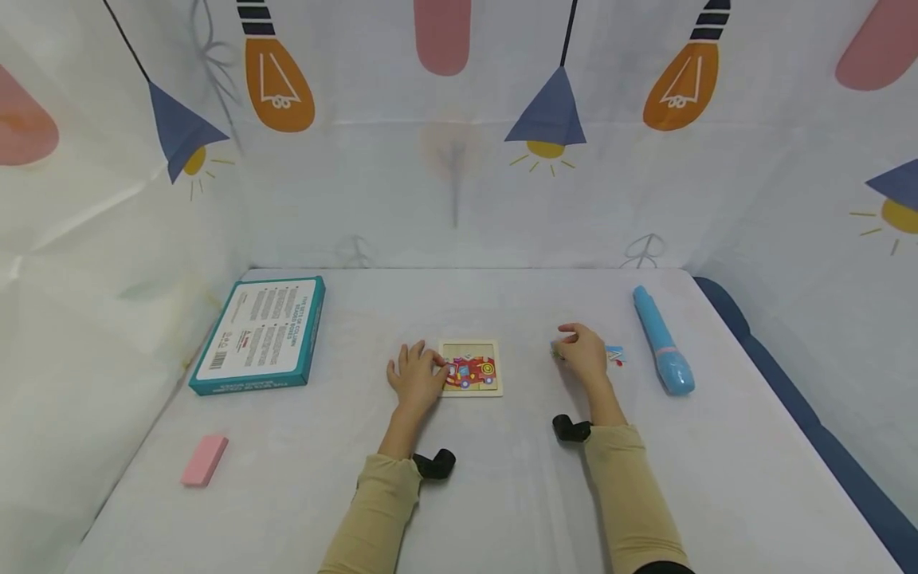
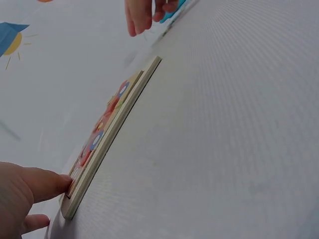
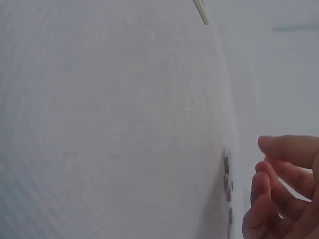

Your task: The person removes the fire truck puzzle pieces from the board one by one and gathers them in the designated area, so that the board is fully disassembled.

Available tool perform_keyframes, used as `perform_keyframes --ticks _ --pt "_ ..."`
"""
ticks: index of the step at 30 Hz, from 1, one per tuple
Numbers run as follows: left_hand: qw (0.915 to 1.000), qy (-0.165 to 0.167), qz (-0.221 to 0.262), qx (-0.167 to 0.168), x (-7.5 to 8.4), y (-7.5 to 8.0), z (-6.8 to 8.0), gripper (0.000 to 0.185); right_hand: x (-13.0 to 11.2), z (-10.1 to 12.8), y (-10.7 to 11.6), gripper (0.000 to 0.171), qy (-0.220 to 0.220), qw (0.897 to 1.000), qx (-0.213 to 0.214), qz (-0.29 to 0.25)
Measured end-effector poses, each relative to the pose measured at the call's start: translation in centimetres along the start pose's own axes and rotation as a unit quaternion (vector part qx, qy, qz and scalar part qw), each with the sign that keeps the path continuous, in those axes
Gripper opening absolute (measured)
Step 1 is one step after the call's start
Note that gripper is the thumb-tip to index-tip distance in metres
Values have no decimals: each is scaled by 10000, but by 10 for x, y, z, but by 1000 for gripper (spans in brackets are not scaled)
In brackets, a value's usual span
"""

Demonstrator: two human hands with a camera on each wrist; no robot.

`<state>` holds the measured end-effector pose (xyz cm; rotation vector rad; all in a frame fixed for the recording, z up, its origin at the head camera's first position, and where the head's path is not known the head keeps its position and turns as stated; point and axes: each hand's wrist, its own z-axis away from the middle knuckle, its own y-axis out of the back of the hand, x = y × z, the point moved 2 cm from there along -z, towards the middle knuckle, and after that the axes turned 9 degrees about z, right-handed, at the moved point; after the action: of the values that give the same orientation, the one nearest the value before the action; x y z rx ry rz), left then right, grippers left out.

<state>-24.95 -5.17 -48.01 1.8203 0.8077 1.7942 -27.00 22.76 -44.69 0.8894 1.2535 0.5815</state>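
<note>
Under the right hand [image 1: 584, 355], to the right of the puzzle board [image 1: 471, 367], lie small puzzle pieces [image 1: 615, 355], mostly covered; only blue and red edges peek out, and what they picture cannot be made out. From the head view the right hand's fingers curl down over them, yet whether its grip has closed on a piece cannot be told. The right wrist view shows curled fingertips [image 3: 279, 164] just above thin grey edges [image 3: 227, 181] on the tabletop [image 3: 109, 124], too blurred to name.

The puzzle board lies flat at the middle of the tabletop, with a red vehicle picture. The left hand [image 1: 416, 375] rests at the board's left edge, fingers extended and touching it. The left wrist view alone shows the board's wooden thickness and a fingertip [image 2: 47, 183] pressed against its corner.

Further right of the board lies a blue pen-like tube [image 1: 661, 343]. Left of the board sits a teal box [image 1: 261, 333], and nearer the person a pink eraser [image 1: 205, 460].
</note>
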Motion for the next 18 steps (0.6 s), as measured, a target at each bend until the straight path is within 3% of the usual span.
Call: perform_keyframes --ticks 9,13,18 --pt "9998 -163 53 100 3 2 0 8 -25 9 -18 35 581 9931 -861 -547" --pt "9976 -668 -46 -175 6 1 1 14 -37 15 -31 33 772 9861 -1368 -543" --pt "9849 -1476 -320 -848 8 -5 4 29 -50 19 -48 29 1222 9762 -1763 -317"
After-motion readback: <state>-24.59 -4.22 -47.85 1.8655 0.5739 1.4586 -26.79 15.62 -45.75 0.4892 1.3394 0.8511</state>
